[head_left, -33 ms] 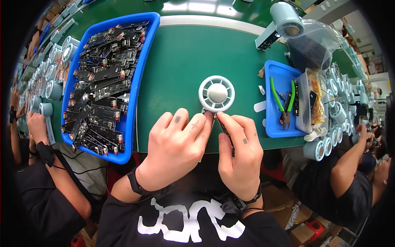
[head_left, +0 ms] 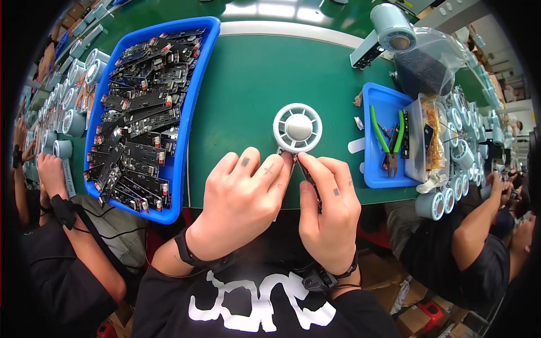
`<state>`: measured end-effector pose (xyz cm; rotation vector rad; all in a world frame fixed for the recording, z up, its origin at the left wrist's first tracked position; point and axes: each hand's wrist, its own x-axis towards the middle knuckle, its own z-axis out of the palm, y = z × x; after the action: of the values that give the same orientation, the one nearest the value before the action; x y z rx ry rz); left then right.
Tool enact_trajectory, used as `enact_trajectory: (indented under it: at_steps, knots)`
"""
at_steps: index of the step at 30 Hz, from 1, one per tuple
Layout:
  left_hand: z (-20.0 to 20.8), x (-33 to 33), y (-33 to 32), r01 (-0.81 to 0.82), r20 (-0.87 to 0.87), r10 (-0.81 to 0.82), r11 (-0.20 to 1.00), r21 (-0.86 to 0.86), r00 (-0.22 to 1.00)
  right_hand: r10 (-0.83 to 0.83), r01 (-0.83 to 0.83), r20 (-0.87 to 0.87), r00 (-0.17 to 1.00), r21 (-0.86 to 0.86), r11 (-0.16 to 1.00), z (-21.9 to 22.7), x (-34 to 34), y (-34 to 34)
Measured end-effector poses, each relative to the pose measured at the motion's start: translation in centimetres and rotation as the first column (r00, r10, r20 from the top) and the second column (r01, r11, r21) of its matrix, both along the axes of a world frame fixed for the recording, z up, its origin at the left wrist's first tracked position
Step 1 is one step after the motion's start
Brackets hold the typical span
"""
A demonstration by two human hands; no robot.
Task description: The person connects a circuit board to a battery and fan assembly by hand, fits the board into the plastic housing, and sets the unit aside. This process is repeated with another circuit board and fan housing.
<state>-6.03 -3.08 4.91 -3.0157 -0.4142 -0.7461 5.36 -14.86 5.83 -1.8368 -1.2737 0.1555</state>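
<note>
A pale blue handheld fan [head_left: 297,128] lies on the green table with its round, spoked head pointing away from me. My left hand [head_left: 239,191] is closed over the fan's handle just below the head and hides most of it. My right hand [head_left: 329,211] pinches a narrow black circuit board [head_left: 309,179] along the handle's right side. The fingertips of both hands meet at the neck of the fan, where small parts show between them. What lies under the fingers is hidden.
Left stands a blue tray [head_left: 185,141] heaped with black circuit boards. At right, green-handled cutters [head_left: 390,143] lie in a smaller blue tray [head_left: 375,179] beside a clear plastic box [head_left: 416,163]. Another fan [head_left: 393,28] stands far right. Co-workers sit on both sides, among many fan bodies.
</note>
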Motion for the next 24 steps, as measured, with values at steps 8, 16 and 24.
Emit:
enact_trajectory:
  at_steps: [8,16,24]
  knots:
    - [-1.5,-2.6,0.7,0.137,0.16,-0.12,0.986,-0.095,0.98,-0.122,0.119,-0.074,0.99,-0.046,0.992,-0.2,-1.4,0.1]
    - [-1.0,-2.6,0.2,0.033,0.027,-0.031,0.997,-0.063,0.999,-0.121,0.121,0.043,0.992,-0.01,0.993,0.0,-2.5,0.4]
    - [-1.7,-2.4,0.2,0.014,0.01,-0.013,0.99,-0.138,1.0,-0.13,0.133,0.056,0.99,-0.052,0.99,-0.1,-3.3,0.9]
